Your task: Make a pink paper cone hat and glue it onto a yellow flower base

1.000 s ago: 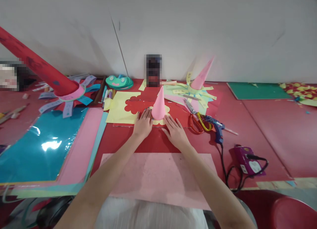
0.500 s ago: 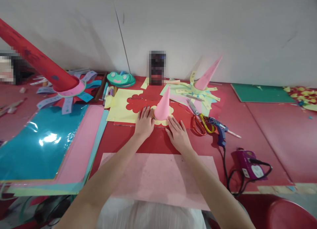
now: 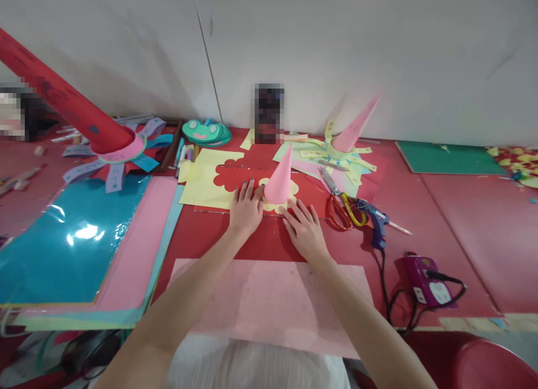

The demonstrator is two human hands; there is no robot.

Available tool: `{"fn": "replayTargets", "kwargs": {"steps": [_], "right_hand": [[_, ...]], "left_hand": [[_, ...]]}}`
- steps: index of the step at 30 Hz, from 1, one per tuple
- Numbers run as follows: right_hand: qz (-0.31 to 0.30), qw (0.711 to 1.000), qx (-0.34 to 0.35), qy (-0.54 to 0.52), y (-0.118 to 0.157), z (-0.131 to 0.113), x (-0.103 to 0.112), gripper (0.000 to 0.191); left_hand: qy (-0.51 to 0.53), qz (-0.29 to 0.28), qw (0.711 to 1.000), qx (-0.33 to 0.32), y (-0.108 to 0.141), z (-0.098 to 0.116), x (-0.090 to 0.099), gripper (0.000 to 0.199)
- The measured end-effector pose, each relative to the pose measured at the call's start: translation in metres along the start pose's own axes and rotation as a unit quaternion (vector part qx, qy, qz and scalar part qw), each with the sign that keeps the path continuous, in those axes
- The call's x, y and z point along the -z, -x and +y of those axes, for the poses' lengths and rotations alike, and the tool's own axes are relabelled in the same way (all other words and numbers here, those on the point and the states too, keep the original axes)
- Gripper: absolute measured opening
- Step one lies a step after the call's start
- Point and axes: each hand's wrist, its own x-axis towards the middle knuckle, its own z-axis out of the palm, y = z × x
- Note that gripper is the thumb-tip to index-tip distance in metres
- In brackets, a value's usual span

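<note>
A pink paper cone [image 3: 279, 181] stands upright on a pale yellow scalloped paper piece [image 3: 294, 188], over red paper [image 3: 202, 208]. At the cone's lower left, my left hand [image 3: 246, 209] rests palm down with fingers spread, its fingertips beside the cone's base. My right hand [image 3: 306, 229] lies to the lower right, fingers apart, its fingertips near the yellow piece's front edge. Neither hand grips anything. Behind my left hand lie a red scalloped shape [image 3: 227, 175] and a yellow sheet [image 3: 197, 181].
Scissors [image 3: 336, 201], a glue gun [image 3: 378, 223] and a purple power strip [image 3: 426, 279] lie at right. Another pink cone [image 3: 357, 125] stands behind. Blue film [image 3: 71, 243] and a red tube [image 3: 71, 100] are at left. A pink sheet [image 3: 269, 299] lies in front.
My right hand's fingers have spread wider and drawn slightly away from the cone's base. My left hand stays beside the cone. The view has shifted slightly.
</note>
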Motion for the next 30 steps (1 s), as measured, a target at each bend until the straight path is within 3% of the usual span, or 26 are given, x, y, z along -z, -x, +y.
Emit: {"fn": "replayTargets", "kwargs": {"steps": [17,30], "right_hand": [[0.029,0.999,-0.003,0.026,0.0015,-0.0030,-0.0025,0.035],[-0.008,0.999,-0.004,-0.031,0.0011,-0.0021,-0.0021,0.039]], "left_hand": [[0.000,0.001,1.000,0.003,0.0004,0.0012,0.0001,0.048],[-0.005,-0.009,1.000,0.008,-0.0023,0.0002,0.0026,0.049]]}}
